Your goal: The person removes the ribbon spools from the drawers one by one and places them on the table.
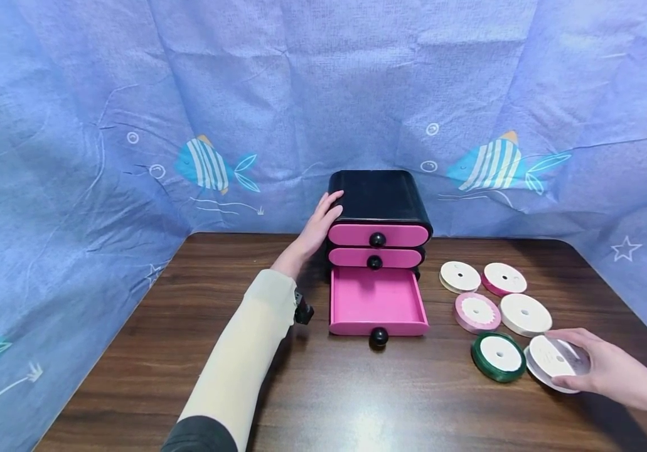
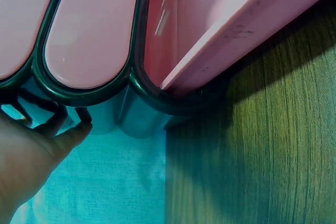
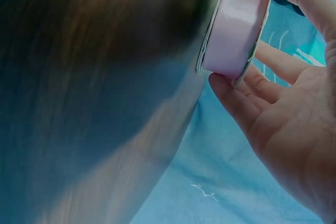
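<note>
A small black cabinet (image 1: 382, 194) with pink drawers stands at the back of the table. Its bottom drawer (image 1: 376, 298) is pulled out and holds nothing; the two above are closed. My left hand (image 1: 319, 226) rests against the cabinet's left side, fingers fairly straight, as the left wrist view also shows. At the right, my right hand (image 1: 602, 364) grips a spool of ribbon (image 3: 236, 24) by its rim, between thumb and fingers. The ribbon looks pale lilac in the right wrist view. In the head view, whether the spool touches the table is hard to tell.
Close by lie a green ribbon spool (image 1: 499, 356), a pink one (image 1: 477, 312), a white one (image 1: 525, 315), a cream one (image 1: 460, 277) and a magenta-edged one (image 1: 504, 279). A blue fish-print cloth (image 1: 323, 113) hangs behind the wooden table (image 1: 187, 314).
</note>
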{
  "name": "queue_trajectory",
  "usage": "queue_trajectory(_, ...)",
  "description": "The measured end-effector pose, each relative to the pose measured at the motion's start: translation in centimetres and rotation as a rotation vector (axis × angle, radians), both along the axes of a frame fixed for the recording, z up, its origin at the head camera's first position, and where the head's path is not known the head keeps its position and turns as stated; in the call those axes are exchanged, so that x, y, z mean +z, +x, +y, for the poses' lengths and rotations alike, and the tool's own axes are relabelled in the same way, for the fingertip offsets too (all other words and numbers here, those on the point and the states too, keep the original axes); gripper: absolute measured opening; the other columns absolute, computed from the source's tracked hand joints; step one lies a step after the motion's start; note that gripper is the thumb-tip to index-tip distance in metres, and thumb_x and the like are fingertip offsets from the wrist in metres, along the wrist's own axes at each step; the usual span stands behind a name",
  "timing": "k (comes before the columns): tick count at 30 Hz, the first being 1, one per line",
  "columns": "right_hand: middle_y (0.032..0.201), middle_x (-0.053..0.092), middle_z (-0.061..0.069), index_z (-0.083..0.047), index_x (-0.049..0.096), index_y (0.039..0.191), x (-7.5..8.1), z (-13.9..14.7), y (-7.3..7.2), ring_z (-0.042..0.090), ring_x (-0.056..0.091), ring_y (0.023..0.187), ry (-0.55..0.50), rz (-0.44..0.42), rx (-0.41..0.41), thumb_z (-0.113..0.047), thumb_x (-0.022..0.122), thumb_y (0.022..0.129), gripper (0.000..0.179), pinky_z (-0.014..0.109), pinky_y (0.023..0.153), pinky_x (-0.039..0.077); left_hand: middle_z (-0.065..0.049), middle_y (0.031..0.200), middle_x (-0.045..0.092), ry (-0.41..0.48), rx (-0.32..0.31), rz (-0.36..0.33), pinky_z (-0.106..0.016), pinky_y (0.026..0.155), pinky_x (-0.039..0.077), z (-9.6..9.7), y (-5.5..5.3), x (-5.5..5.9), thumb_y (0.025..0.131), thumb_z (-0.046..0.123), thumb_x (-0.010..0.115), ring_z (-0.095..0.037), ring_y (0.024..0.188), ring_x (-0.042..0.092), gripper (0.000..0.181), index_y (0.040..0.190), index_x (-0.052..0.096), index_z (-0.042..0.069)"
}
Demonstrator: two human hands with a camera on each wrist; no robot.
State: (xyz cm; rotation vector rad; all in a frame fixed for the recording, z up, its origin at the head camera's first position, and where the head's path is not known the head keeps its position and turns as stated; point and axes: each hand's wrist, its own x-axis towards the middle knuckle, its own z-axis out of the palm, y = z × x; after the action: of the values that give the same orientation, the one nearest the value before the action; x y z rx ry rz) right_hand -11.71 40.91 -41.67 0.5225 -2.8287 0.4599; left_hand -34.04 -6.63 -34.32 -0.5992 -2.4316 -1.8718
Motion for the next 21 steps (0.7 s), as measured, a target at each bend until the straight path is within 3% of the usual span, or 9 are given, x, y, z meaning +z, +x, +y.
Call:
queue_trajectory(13, 0.101, 0.061, 0.012, -0.006, 0.060, 0.110, -0.9, -0.1, -0.8, -0.006, 0.047, 0.086, -0.031, -0.011, 0.017, -0.023, 0.095, 0.051, 0.070, 0.012, 0.064, 0.034, -0.005, 0.162, 0.006, -0.005, 0.003, 0.000, -0.051, 0.113, 0.008, 0.0, 0.0, 0.1, 0.101, 0.038, 0.044, -0.021, 0.147, 0.003, 0.053, 0.150, 0.038, 0.022)
queue_trajectory(21, 0.108, 0.061, 0.021, -0.003, 0.062, 0.113, 0.5, -0.6, -0.5, -0.013, 0.042, 0.091, -0.088, -0.103, -0.042, -0.021, 0.092, 0.060, 0.063, 0.011, 0.067, 0.032, -0.007, 0.162, 0.006, -0.015, 0.008, 0.006, -0.051, 0.113, 0.008, -0.1, -0.2, 0.0, 0.101, 0.039, 0.043, -0.023, 0.147, 0.005, 0.053, 0.150, 0.038, 0.021)
